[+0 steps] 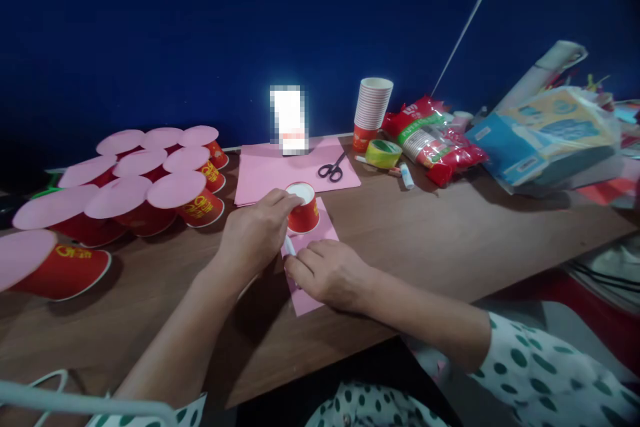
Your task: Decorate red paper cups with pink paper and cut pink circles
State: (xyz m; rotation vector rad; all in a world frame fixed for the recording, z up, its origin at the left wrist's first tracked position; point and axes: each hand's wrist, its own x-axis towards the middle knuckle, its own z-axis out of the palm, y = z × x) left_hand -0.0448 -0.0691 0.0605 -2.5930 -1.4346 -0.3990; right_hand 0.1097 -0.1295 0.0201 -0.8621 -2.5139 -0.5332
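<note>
Pink paper (309, 303) lies at twelve o'clock, the right hand (333, 272) over it pinching a white stick (289, 246). Just beyond, the left hand (257, 228) holds a red paper cup (306, 217), its round top white, standing on the paper. Beneath is a brown wood-grained table (405, 233); behind, a dark blue wall (175, 33).

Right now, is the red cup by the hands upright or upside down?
Upside down: the red paper cup has its white base on top, its rim toward the pink paper.
</note>
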